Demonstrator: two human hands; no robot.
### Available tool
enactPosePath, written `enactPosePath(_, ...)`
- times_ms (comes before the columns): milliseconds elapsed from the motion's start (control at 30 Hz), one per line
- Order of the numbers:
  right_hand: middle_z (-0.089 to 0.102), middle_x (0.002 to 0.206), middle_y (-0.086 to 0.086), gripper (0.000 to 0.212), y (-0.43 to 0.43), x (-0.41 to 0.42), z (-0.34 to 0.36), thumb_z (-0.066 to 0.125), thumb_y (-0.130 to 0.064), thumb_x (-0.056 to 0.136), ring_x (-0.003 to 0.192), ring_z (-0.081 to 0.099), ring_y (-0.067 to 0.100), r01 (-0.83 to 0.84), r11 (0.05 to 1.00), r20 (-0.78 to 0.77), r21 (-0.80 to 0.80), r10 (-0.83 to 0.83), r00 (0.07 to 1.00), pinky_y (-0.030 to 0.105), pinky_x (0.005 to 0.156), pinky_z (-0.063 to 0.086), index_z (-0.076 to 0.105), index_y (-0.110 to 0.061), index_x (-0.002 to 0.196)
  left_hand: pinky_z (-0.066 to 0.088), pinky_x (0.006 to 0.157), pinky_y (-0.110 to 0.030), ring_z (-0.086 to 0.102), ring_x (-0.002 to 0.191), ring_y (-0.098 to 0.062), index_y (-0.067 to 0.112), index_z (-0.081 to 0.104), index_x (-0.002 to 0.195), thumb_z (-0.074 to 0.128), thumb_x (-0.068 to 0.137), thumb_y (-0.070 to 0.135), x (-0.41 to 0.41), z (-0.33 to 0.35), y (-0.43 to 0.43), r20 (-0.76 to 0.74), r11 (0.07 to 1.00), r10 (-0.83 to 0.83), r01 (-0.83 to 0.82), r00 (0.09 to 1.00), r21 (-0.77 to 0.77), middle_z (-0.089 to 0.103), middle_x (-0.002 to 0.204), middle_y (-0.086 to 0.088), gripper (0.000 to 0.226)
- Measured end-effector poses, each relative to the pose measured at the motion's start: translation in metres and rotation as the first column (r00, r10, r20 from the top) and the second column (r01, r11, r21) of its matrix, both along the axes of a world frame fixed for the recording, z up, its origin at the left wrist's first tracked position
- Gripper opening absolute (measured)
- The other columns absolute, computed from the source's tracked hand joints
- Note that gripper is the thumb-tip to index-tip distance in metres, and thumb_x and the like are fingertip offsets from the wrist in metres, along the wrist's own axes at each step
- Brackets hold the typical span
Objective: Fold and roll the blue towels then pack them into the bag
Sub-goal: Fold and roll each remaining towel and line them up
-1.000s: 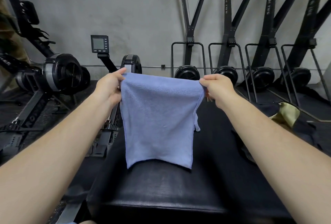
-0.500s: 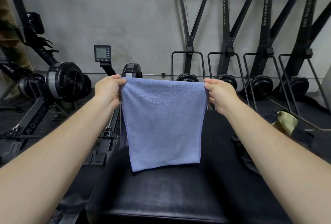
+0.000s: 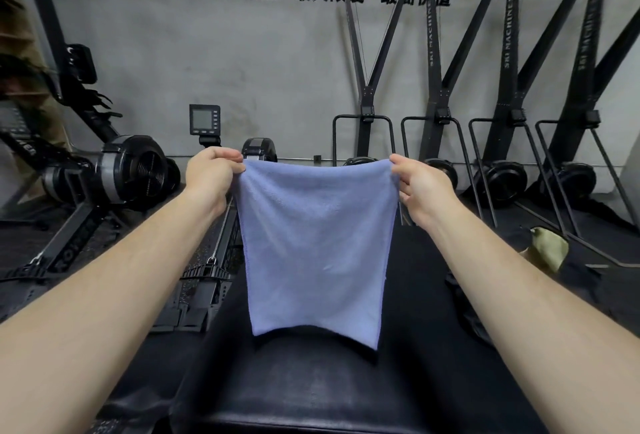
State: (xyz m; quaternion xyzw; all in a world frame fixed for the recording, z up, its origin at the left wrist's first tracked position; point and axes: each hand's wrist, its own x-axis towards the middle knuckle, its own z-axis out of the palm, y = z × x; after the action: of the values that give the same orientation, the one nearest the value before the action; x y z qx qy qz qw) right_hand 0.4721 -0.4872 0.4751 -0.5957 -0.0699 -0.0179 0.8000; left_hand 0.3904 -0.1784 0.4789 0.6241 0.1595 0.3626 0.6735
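Note:
A blue towel (image 3: 317, 250) hangs in the air in front of me, its lower edge just above a black padded bench (image 3: 311, 388). My left hand (image 3: 211, 177) pinches the towel's top left corner. My right hand (image 3: 415, 187) pinches the top right corner. The top edge sags slightly between the two hands. A dark bag with an olive-green lining (image 3: 549, 250) lies to the right of the bench, partly hidden by my right forearm.
A rowing machine (image 3: 131, 170) with a small monitor (image 3: 204, 120) stands at the left. Several ski machines (image 3: 436, 87) lean against the grey wall behind. Black floor mats surround the bench.
The view has tilted upward, showing more of the wall lettering. The towel's top edge has gone from taut to slightly sagging, and its bottom right corner now hangs lower.

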Motion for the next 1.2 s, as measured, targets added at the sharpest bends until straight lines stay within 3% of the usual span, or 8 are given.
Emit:
enactPosePath(133, 0.074, 0.111, 0.005, 0.028, -0.003, -0.001, -0.001, 0.070, 0.001, 0.084, 0.103, 0.070, 0.020, 0.051, 0.998, 0.015, 0.022, -0.051, 0.999, 0.027, 0.078, 0.056, 0.075, -0.019, 0.102, 0.050, 0.075, -0.017, 0.065, 0.086, -0.015, 0.012, 0.070, 0.086, 0.064, 0.077, -0.017, -0.004, 0.003, -0.003, -0.008, 0.996, -0.018, 0.019, 1.000, 0.091, 0.072, 0.091, -0.001, 0.031)
enactPosePath(300, 0.070, 0.108, 0.002, 0.037, -0.008, -0.003, 0.000, 0.073, 0.002, 0.076, 0.103, 0.067, 0.018, 0.130, 0.965, 0.151, -0.229, -0.097, 0.984, 0.031, 0.087, 0.056, 0.072, -0.026, 0.100, 0.045, 0.071, -0.009, 0.064, 0.095, -0.007, 0.020, 0.073, 0.102, 0.073, 0.077, -0.010, -0.011, 0.008, -0.007, -0.054, 0.952, -0.039, 0.054, 0.998, 0.300, 0.071, 0.105, 0.004, 0.039)
enactPosePath(433, 0.070, 0.094, -0.008, 0.016, -0.009, -0.009, 0.005, 0.073, -0.009, 0.082, 0.090, 0.063, 0.009, 0.311, 0.809, 0.390, -0.498, -0.111, 0.914, 0.019, 0.069, 0.045, 0.073, -0.021, 0.093, 0.035, 0.072, 0.002, 0.058, 0.103, -0.007, 0.019, 0.073, 0.117, 0.071, 0.083, -0.003, -0.014, 0.010, -0.012, -0.087, 0.788, 0.095, -0.022, 0.992, 0.615, 0.066, 0.110, 0.009, 0.040)
enactPosePath(533, 0.070, 0.086, -0.004, 0.004, -0.012, -0.012, 0.010, 0.076, -0.016, 0.080, 0.072, 0.061, 0.002, 0.383, 0.770, 0.473, -0.510, -0.121, 0.873, 0.014, 0.057, 0.041, 0.074, -0.019, 0.079, 0.037, 0.084, -0.013, 0.056, 0.101, -0.008, 0.014, 0.074, 0.114, 0.067, 0.087, 0.004, -0.017, 0.010, -0.010, -0.043, 0.697, 0.200, -0.111, 0.979, 0.709, 0.068, 0.109, 0.006, 0.030)
enactPosePath(667, 0.071, 0.078, -0.008, 0.010, -0.023, -0.021, 0.020, 0.083, -0.020, 0.081, 0.068, 0.062, -0.003, 0.287, 0.853, 0.424, -0.436, -0.087, 0.901, 0.008, 0.058, 0.043, 0.073, -0.017, 0.080, 0.040, 0.070, -0.012, 0.062, 0.095, -0.013, 0.016, 0.074, 0.098, 0.064, 0.091, 0.009, -0.027, 0.015, -0.006, 0.014, 0.765, 0.181, -0.150, 0.983, 0.626, 0.069, 0.095, 0.008, 0.014)
enactPosePath(900, 0.075, 0.092, 0.008, 0.022, -0.052, -0.031, 0.037, 0.083, -0.028, 0.084, 0.082, 0.068, 0.016, 0.057, 0.935, 0.381, -0.349, 0.086, 0.921, 0.033, 0.082, 0.058, 0.072, -0.009, 0.091, 0.042, 0.049, -0.005, 0.061, 0.059, 0.009, 0.009, 0.072, 0.099, 0.068, 0.093, 0.003, -0.041, 0.037, -0.004, 0.109, 0.917, 0.049, -0.088, 0.993, 0.388, 0.068, 0.085, 0.003, 0.009)
enactPosePath(1033, 0.071, 0.092, 0.007, 0.026, -0.053, -0.029, 0.036, 0.083, -0.035, 0.083, 0.086, 0.063, 0.023, -0.032, 0.975, 0.324, -0.222, 0.105, 0.940, 0.043, 0.086, 0.053, 0.068, -0.014, 0.087, 0.045, 0.053, -0.014, 0.063, 0.066, 0.004, 0.018, 0.073, 0.092, 0.071, 0.092, 0.010, -0.037, 0.038, 0.000, 0.063, 0.947, -0.025, 0.003, 0.998, 0.320, 0.070, 0.085, 0.006, 0.009)
enactPosePath(1200, 0.069, 0.096, 0.009, 0.021, -0.046, -0.018, 0.027, 0.080, -0.026, 0.087, 0.087, 0.065, 0.021, -0.055, 0.991, 0.255, -0.122, 0.084, 0.963, 0.034, 0.076, 0.048, 0.064, -0.014, 0.087, 0.042, 0.045, -0.008, 0.060, 0.050, 0.007, 0.011, 0.074, 0.099, 0.070, 0.093, 0.006, -0.023, 0.030, 0.004, 0.046, 0.967, -0.070, 0.057, 0.996, 0.249, 0.069, 0.081, 0.004, 0.008)
